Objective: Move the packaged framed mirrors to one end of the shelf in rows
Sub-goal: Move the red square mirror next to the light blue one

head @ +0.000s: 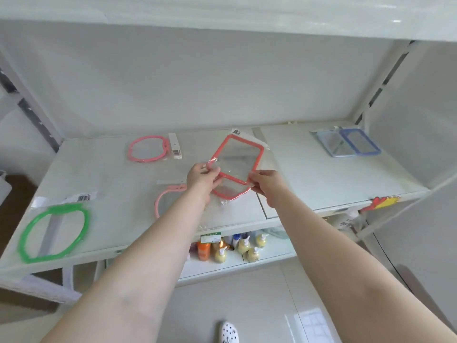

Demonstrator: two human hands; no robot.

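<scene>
Both hands hold a red-framed mirror above the shelf.
At frame centre the left hand (203,175) and right hand (265,183) pinch the lower corners of the packaged red rectangular mirror (237,157); two blue mirrors (346,142) lie at the shelf's (309,174) far right end.

One head-worn camera looks forward and down, close over the white shelf (321,174).
</scene>
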